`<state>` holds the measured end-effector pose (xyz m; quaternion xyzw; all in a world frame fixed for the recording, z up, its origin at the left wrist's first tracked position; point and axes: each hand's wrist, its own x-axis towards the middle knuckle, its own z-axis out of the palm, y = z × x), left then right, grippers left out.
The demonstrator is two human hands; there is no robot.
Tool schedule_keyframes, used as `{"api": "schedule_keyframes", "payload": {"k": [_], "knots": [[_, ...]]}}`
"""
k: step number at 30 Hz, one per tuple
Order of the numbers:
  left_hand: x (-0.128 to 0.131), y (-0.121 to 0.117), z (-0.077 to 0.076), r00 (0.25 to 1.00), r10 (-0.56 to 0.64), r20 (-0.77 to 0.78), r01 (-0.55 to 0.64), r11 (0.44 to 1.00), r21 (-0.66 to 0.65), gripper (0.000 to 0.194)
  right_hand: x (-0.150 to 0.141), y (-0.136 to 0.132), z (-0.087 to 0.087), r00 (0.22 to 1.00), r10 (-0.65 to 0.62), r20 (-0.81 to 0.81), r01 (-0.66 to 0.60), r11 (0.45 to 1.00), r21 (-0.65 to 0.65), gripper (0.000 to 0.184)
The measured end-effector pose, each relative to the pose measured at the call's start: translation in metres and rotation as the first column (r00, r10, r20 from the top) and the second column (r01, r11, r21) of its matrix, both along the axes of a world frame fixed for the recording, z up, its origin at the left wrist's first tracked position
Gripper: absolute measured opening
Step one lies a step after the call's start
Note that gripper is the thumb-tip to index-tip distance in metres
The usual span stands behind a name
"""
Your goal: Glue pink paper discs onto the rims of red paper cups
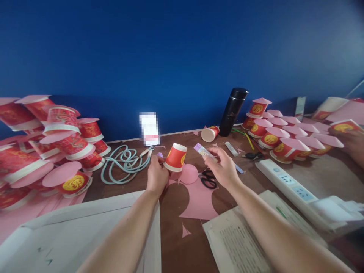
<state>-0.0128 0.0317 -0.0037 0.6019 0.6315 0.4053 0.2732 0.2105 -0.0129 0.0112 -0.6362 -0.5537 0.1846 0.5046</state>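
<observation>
My left hand (157, 175) is closed on a red paper cup (175, 158) with a gold print, tilted with its wide rim down. A small purple piece (160, 154) shows by the left fingertips; whether they hold it is unclear. In my right hand (223, 167) is a purple-and-white glue stick (201, 150), gripped between thumb and fingers, to the right of the cup. Below the hands lie a round pink paper disc (189, 173), black-handled scissors (209, 179) and a cut pink paper sheet (197, 203). The scissors' blades are mostly hidden.
Stacked red cups with pink discs (68, 148) stand left, more (284, 132) right. Around lie a pale cable (125, 167), blurred-out phone (149, 129), black flask (233, 112), lying cup (210, 134), power strip (287, 182) and papers (241, 239). Another person's hand (351, 142) is far right.
</observation>
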Motion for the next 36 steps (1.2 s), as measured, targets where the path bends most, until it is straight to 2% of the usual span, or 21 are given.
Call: {"api": "schedule_keyframes", "payload": {"k": [7, 12, 17, 22, 27, 29, 31, 36], "knots": [[0.001, -0.003, 0.005, 0.993, -0.013, -0.121, 0.016, 1.0, 0.023, 0.013, -0.005, -0.002, 0.001, 0.999, 0.011, 0.048, -0.012, 1.0, 0.009, 0.028], [0.0, -0.003, 0.006, 0.991, -0.01, -0.132, 0.015, 0.999, 0.032, 0.01, -0.006, -0.001, -0.001, 1.0, -0.001, 0.009, 0.0, 1.0, 0.015, 0.03], [0.0, -0.002, 0.006, 0.99, -0.001, -0.142, 0.007, 0.999, 0.036, 0.006, -0.006, 0.001, -0.002, 0.989, 0.034, -0.146, -0.037, 0.999, -0.012, 0.035], [0.001, -0.002, 0.006, 0.992, -0.029, -0.123, 0.035, 0.998, 0.048, 0.009, -0.007, 0.004, -0.001, 0.934, 0.002, -0.358, -0.03, 0.997, -0.074, 0.041], [0.0, -0.002, 0.006, 0.99, -0.025, -0.141, 0.036, 0.997, 0.075, 0.008, -0.006, 0.005, -0.001, 0.89, -0.014, -0.455, -0.032, 0.995, -0.094, 0.037], [0.0, -0.001, 0.006, 0.991, -0.014, -0.135, 0.027, 0.995, 0.098, 0.008, -0.006, 0.006, -0.001, 0.845, -0.03, -0.534, -0.034, 0.993, -0.109, 0.034], [0.0, -0.001, 0.006, 0.993, -0.009, -0.12, 0.025, 0.991, 0.132, 0.009, -0.005, 0.006, 0.001, 0.765, -0.022, -0.644, -0.065, 0.992, -0.111, 0.031], [0.001, -0.002, 0.005, 0.997, -0.025, -0.078, 0.044, 0.968, 0.247, 0.011, -0.005, 0.003, 0.009, 0.523, 0.124, -0.843, -0.273, 0.962, -0.028, 0.029]]}}
